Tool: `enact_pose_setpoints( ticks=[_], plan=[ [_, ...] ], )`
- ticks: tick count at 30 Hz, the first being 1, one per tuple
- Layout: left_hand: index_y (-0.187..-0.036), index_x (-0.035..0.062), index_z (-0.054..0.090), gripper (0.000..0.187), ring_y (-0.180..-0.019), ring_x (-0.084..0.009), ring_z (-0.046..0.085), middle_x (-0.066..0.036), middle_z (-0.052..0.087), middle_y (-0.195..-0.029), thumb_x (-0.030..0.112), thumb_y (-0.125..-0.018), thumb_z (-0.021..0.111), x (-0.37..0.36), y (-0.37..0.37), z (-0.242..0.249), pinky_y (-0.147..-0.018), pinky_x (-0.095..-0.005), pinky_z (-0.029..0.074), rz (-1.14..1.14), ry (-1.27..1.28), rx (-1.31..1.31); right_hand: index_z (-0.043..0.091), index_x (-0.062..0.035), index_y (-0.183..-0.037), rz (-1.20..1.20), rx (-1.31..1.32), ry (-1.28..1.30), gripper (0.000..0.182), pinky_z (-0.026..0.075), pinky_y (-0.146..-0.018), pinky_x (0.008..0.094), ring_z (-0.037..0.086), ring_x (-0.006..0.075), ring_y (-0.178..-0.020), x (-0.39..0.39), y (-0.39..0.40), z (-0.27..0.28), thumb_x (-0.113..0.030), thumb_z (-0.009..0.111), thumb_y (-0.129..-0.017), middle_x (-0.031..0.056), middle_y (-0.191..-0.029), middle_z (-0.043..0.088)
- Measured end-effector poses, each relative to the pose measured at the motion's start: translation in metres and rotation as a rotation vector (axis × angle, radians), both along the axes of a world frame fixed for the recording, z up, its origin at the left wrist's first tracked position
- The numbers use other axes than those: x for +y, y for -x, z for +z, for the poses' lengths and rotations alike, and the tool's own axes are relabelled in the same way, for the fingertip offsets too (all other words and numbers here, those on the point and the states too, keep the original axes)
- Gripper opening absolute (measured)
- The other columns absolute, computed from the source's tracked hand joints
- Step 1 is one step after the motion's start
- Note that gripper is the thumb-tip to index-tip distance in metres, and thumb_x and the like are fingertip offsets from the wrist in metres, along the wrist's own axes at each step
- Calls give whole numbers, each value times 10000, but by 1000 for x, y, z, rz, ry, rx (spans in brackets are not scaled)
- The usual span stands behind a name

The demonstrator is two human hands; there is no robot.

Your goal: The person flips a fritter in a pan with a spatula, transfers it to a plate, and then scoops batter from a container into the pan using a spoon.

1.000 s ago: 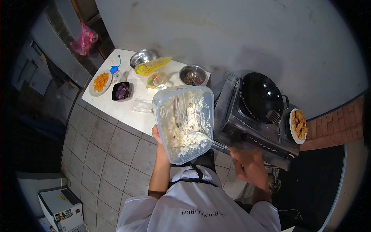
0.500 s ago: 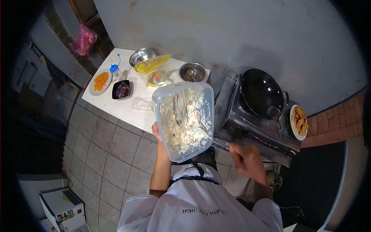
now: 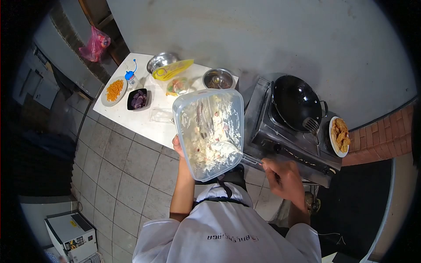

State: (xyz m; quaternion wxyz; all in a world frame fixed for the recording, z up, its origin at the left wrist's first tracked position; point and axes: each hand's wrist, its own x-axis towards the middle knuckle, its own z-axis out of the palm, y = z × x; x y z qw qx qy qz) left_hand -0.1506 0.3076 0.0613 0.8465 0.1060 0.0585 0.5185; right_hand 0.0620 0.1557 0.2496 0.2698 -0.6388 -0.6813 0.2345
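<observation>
My left hand grips the left side of a clear plastic container, tilted toward me; most of its fingers are hidden behind the wall. Inside lies a pale, lumpy mixture with small reddish bits, smeared up the walls. In my right hand is the handle of a metal spoon, the fingers closed around its end. The coated bowl of the spoon rests in the mixture near the container's right side.
Behind the container, a white table holds a plate of orange bits, a black bowl of purple pieces, a blue-capped bottle and metal bowls. Rightward are a stove, black wok, slotted turner and fried food.
My right hand has shifted slightly right and down with the spoon, whose bowl has stayed in the mixture. The container has risen a little in view, still held by my left hand.
</observation>
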Motion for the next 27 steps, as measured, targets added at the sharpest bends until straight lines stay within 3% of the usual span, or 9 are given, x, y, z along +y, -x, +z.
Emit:
enact_pose_setpoints(
  ticks=[8,27],
  plan=[
    [-1449,43,328,851,-1222,-316,510,-168,428,-1418,643,-847,384,3,-2,1,-986,-471,475,-10,-27,-15,614,10,-1009,70,10,6,248,473,-554,392,644,332,-643,-6,1,0,52,625,-765,165,-760,659],
    [-1459,53,312,866,-1220,-302,513,-158,418,-1426,698,-880,309,-5,1,2,-975,-463,489,-24,-104,-39,610,-18,-989,46,55,-69,298,445,-503,381,614,318,-576,-5,-2,7,78,618,-707,146,-687,621]
  ],
)
